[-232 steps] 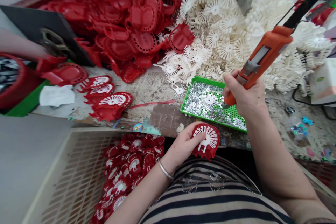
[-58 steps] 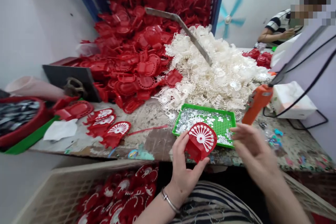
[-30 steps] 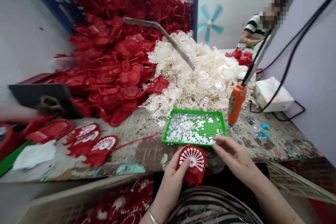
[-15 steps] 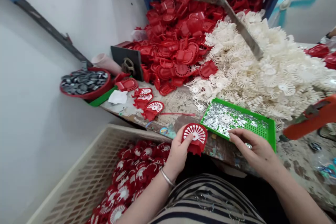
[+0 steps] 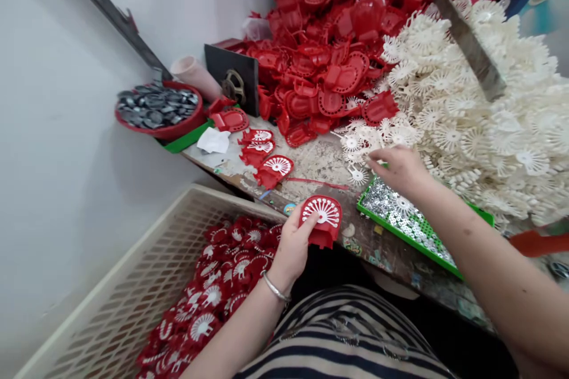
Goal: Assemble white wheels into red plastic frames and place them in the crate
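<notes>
My left hand (image 5: pixel 291 240) grips a red plastic piece (image 5: pixel 326 234) with a white fan-shaped insert seated in it, the thumb lying on the white spokes. My right hand (image 5: pixel 398 169) is over the far left corner of a green tray (image 5: pixel 400 237) of small shiny metal discs. Its fingertips are slightly apart, beside the edge of the pile of white fan-shaped pieces (image 5: pixel 448 136), and I see nothing between them. A loose white fan piece (image 5: pixel 358 175) lies just below those fingertips; another white piece (image 5: pixel 403 204) rests on the discs.
A heap of red pieces (image 5: pixel 306 71) fills the back, a bent metal bar (image 5: pixel 462 26) above it. Red pieces with white inserts (image 5: pixel 274 170) lie left on the bench. A red bowl of dark parts (image 5: pixel 157 109) stands farther left. Below is a cream crate (image 5: pixel 120 260) of assembled pieces.
My right hand has moved from the tray's near edge up and away to the white pile's edge. My left hand still holds the red piece. The view has shifted.
</notes>
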Available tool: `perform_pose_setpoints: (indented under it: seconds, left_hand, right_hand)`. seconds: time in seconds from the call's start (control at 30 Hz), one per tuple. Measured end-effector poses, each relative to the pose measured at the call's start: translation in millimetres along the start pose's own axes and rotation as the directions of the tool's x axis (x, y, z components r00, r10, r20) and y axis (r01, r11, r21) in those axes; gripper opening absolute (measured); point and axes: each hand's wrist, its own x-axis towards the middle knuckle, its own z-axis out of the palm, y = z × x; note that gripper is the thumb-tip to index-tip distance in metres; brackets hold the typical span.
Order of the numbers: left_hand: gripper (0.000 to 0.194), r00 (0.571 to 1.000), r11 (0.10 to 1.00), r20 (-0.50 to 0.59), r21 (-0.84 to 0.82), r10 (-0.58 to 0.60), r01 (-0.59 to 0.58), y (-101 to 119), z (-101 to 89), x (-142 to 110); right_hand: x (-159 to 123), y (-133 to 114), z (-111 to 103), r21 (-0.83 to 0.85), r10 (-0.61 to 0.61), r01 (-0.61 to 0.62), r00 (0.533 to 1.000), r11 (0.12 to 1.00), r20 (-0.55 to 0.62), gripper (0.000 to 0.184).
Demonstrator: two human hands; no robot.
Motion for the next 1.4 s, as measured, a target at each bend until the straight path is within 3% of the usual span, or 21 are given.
perform_pose_setpoints:
  seconds: [0.13,0.27,0.37,0.47,0.6,0.77,0.83,0.9,0.97,1.03,1.13,1.27,1.4]
  left_hand:
    - [0.044,0.999,0.999,-0.002,-0.031,-0.037,0.037,5.2,4.1,-1.0]
    - [0.043,0.991,0.995,0.105,-0.045,-0.082,0.087,7.7,22.1,-5.4]
    - [0.044,0.979,0.995,0.180,-0.012,-0.098,0.102,7.0,33.2,-10.8]
    - [0.043,0.966,0.993,0.231,0.044,-0.113,0.106,4.3,35.4,-16.3]
    - [0.043,0.967,0.992,0.230,0.092,-0.107,0.088,0.6,31.6,-22.3]
    - [0.043,0.958,0.988,0.240,0.031,-0.155,0.152,-0.8,37.3,-26.1]
    - [0.041,0.955,0.987,0.250,-0.002,-0.158,0.164,-1.1,44.1,-26.9]
    - [0.039,0.951,0.988,0.274,-0.021,-0.143,0.154,-1.9,52.2,-28.1]
    - [0.040,0.943,0.989,0.308,-0.035,-0.126,0.144,-3.3,60.1,-30.1]
    - [0.042,0.928,0.989,0.352,-0.038,-0.121,0.143,-4.7,66.0,-32.8]
    - [0.042,0.915,0.990,0.384,-0.008,-0.127,0.141,-6.0,70.0,-37.0]
    - [0.038,0.925,0.992,0.360,0.069,-0.124,0.107,-5.1,70.6,-40.8]
    - [0.035,0.950,0.994,0.294,0.039,-0.105,0.098,-5.2,71.8,-40.4]
  right_hand:
    - [-29.3,43.5,-9.0,0.121,0.080,-0.075,0.996,0.990,-0.031,0.024]
    - [-68.9,71.4,18.3,0.148,0.044,-0.038,0.998,0.988,-0.044,0.031]
    - [-87.7,75.8,43.4,0.065,-0.023,0.032,0.991,0.997,-0.133,0.045]
    - [-94.7,74.1,55.8,0.046,-0.058,0.066,0.986,0.997,-0.156,0.043]
    - [-93.6,75.2,55.1,0.113,-0.059,0.079,0.984,0.991,-0.169,0.026]
    - [-97.3,79.6,39.6,0.267,0.062,0.005,0.969,0.964,-0.240,0.033]
    - [-107.4,72.7,30.1,0.431,0.130,-0.026,0.968,0.902,-0.214,0.037]
    - [-121.3,58.2,21.7,0.638,0.156,-0.039,0.979,0.769,-0.129,0.040]
    - [-135.1,39.3,17.7,0.772,0.115,-0.038,0.992,0.635,-0.047,0.039]
    - [-145.2,21.4,20.2,0.796,0.051,-0.008,0.998,0.605,-0.029,0.035]
    - [-151.1,5.2,34.0,0.745,0.002,0.089,0.993,0.661,-0.120,0.028]
    - [-152.2,-0.8,55.2,0.591,-0.022,0.212,0.950,0.779,-0.311,0.029]
    - [-159.7,-6.7,65.2,0.345,-0.068,0.233,0.900,0.909,-0.430,0.054]
